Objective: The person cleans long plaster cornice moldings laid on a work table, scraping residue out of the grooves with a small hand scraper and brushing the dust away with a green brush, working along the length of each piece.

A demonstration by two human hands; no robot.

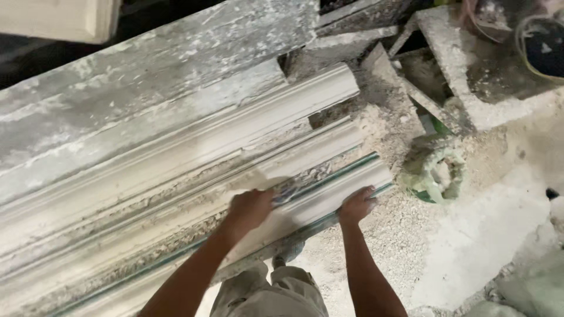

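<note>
Long white plaster cornice moulding (329,194) is lying nearest the person, another long plaster moulding (247,126) lying behind it. Plaster-crusted green bucket (436,171) is sitting right of both, on the floor.

Left hand (249,209) fisted, right hand (356,205) curled, both arms extended.

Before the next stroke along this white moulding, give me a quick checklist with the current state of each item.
1. Left hand on the scraper blade: ok, fist closed around it.
2. Right hand steadying the near moulding at its front edge: ok.
3. Moulding seated flat on the bench: cannot tell.
4. Path along the moulding free of debris: not ok, crumbs lie beside it.
5. Footing: cannot tell; floor is covered in dust and rubble.
</note>
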